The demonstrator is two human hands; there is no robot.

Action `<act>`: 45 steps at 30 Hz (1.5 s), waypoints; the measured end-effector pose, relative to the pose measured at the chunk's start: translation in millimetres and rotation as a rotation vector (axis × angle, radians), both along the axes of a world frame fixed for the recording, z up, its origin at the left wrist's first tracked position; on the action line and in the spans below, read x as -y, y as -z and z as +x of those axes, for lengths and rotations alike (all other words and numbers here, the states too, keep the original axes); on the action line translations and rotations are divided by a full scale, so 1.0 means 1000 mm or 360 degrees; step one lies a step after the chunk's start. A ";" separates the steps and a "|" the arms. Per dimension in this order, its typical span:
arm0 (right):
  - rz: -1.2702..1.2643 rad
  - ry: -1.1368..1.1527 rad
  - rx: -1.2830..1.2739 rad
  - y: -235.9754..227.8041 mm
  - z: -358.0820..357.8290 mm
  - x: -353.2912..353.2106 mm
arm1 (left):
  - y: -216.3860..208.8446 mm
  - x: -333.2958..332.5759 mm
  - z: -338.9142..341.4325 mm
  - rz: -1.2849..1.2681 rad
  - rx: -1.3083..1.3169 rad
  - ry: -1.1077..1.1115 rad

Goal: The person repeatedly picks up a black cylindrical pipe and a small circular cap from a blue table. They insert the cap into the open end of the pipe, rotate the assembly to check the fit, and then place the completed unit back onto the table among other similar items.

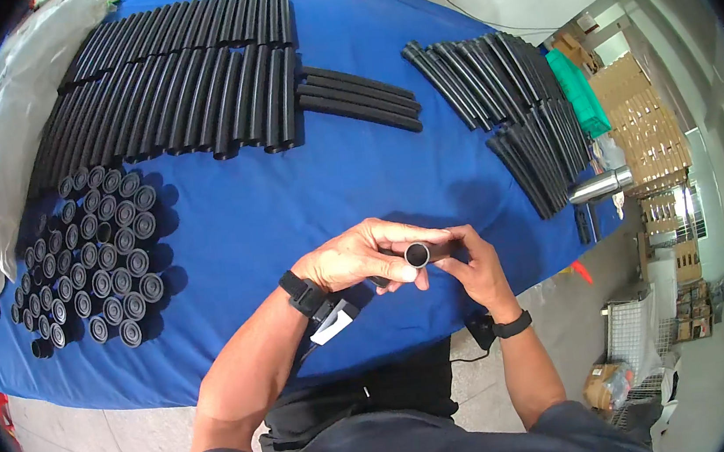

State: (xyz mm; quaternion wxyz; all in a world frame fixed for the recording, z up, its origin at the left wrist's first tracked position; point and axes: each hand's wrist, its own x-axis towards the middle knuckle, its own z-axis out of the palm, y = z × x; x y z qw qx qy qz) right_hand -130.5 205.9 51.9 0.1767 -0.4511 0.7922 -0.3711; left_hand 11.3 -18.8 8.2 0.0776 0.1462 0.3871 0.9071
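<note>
The blue-covered table [289, 207] curves away toward its near edge just under the wrists, and a broad bare stretch of cloth lies open in the middle, between the piles. Above that near edge the left hand [356, 257] and the right hand [475, 267] meet on one short black tube [422, 254], its open round end facing up toward the camera; the left fingers are curled around the tube's end with the thumb beneath, and the right fingers close on its far side, so both hands grip it. To the left stands a cluster of black round caps [96, 254], upright and tightly packed. Behind it lie rows of thick black tubes [179, 82], with a few thinner rods [357, 98] beside them. On the right sits a heap of slim black tubes [517, 104], and a metal cylinder [600, 185] rests at the table's right edge.
</note>
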 end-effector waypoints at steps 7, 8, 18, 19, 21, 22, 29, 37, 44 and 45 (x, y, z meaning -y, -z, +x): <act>0.0024 0.0013 -0.0038 -0.003 0.006 -0.009 | -0.001 0.000 -0.004 0.0125 0.0087 -0.0489; 0.0010 0.0081 0.0277 -0.003 0.013 -0.011 | 0.003 0.005 -0.008 0.0295 0.0183 -0.0675; 0.0044 0.0439 0.1394 0.009 0.041 -0.023 | 0.022 0.017 -0.013 0.1006 0.0203 -0.0745; 0.0045 0.0438 0.1400 0.010 0.039 -0.025 | 0.020 0.018 -0.012 0.1015 0.0144 -0.0677; 0.0059 0.0430 0.1417 0.013 0.037 -0.027 | 0.015 0.016 -0.013 0.1000 0.0263 -0.0680; 0.0072 0.0425 0.1421 0.013 0.037 -0.028 | 0.013 0.015 -0.012 0.1015 0.0289 -0.0656; 0.0131 0.0401 0.1369 0.008 0.040 -0.023 | 0.017 0.015 -0.014 0.1006 0.0360 -0.0663; 0.0021 0.0210 0.1491 -0.002 0.051 -0.030 | 0.016 0.012 -0.015 0.0771 0.0390 -0.0955; -0.0050 -0.0087 0.1737 -0.007 0.078 -0.007 | 0.018 0.009 -0.014 0.0635 0.0366 -0.1085; -0.0061 -0.0081 0.1754 -0.007 0.079 -0.004 | 0.016 0.008 -0.015 0.0624 0.0397 -0.1115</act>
